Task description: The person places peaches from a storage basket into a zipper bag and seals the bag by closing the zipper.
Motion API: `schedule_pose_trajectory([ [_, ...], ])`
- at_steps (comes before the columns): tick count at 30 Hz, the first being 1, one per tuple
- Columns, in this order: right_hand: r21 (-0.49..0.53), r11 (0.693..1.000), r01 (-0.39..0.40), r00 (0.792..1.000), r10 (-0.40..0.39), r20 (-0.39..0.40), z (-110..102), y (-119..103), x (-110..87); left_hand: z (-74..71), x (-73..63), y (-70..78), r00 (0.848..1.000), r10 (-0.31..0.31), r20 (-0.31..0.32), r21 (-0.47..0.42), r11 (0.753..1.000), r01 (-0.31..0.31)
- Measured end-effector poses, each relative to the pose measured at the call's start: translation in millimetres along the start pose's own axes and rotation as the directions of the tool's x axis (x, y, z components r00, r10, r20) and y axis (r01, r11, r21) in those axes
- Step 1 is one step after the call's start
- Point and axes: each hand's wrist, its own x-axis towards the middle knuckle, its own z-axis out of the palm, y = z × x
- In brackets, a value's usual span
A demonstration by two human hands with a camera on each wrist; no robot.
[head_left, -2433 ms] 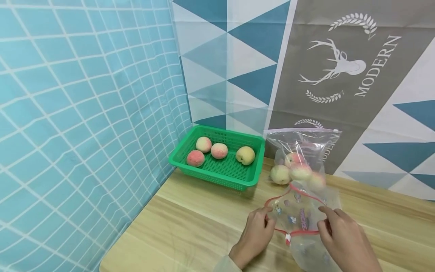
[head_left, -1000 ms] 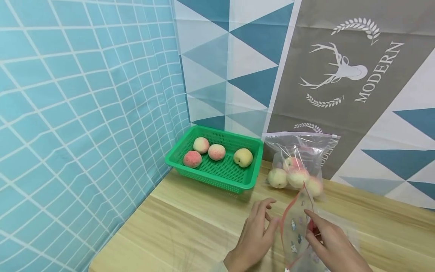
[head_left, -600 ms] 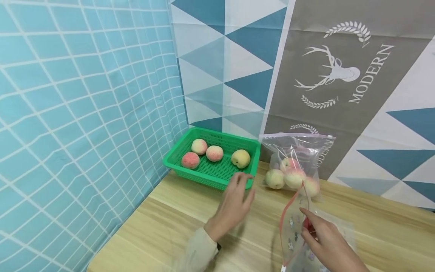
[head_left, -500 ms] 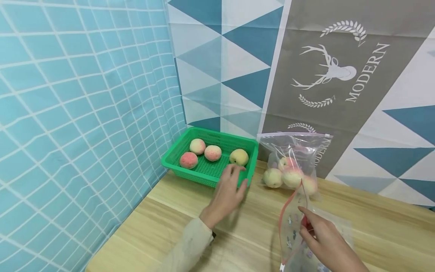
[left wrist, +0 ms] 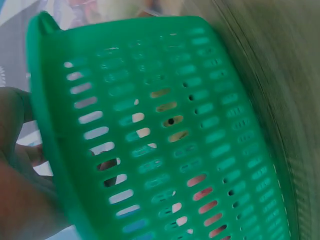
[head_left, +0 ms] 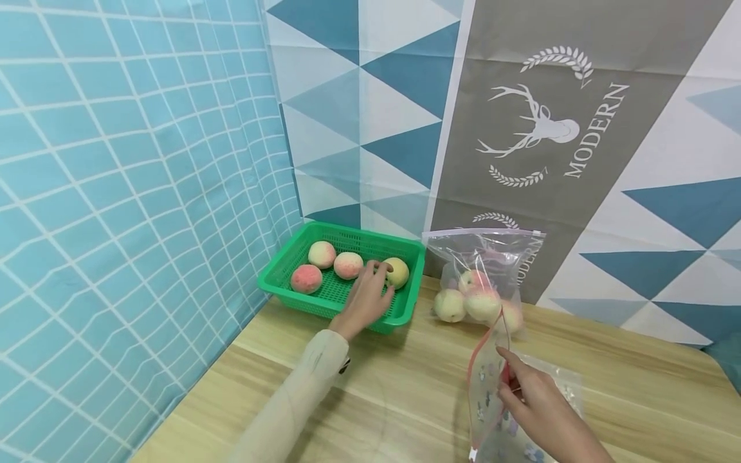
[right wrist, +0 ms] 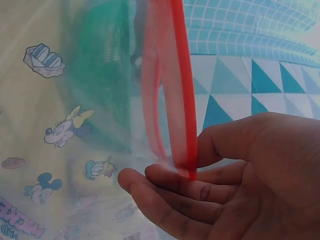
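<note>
My left hand (head_left: 366, 296) is inside the green basket (head_left: 272, 284), with its fingertips at the near-left side of a yellow peach (head_left: 398, 272). Its fingers are bent loosely and not closed round the fruit; whether they touch it I cannot tell. In the left wrist view the basket's slotted wall (left wrist: 145, 115) blocks most of the scene. My right hand (head_left: 535, 395) pinches the red zip edge of a clear printed zip bag (head_left: 485, 386), whose mouth gapes. The right wrist view shows thumb and fingers on the red strip (right wrist: 185, 95), cartoon prints beside it.
Several pinkish peaches, among them a red one (head_left: 306, 279), lie in the basket's left half. Right of the basket stands a clear bag (head_left: 486, 247) with a lilac zip, holding several peaches (head_left: 482, 303). Patterned wall coverings (head_left: 191, 128) rise behind and left of the wooden table (head_left: 399, 379).
My left hand has let go of the red-edged bag and moved up and left into the basket beside the yellow peach. My right hand still holds the bag, now turned narrower.
</note>
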Motion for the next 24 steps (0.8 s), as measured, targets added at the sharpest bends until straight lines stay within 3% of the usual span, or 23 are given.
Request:
schedule_pose_trajectory([
  [8,-0.009,1.0,0.011,1.0,-0.011,0.0,1,0,0.1,13.4,23.1,-13.0,0.992,-0.049,0.12,0.001,0.999,0.049],
  [16,-0.011,1.0,0.022,1.0,-0.022,0.017,0,6,-1.2,29.6,33.0,-15.8,0.951,-0.06,0.303,0.112,0.993,0.027],
  [20,0.011,1.0,0.006,0.998,-0.007,0.06,1,8,-1.0,34.7,33.3,-14.4,0.962,-0.062,0.267,0.234,0.972,-0.002],
  [24,0.02,1.0,-0.005,0.997,0.004,0.081,3,6,1.0,33.1,31.9,-13.4,0.976,-0.082,0.202,0.368,0.93,0.002],
])
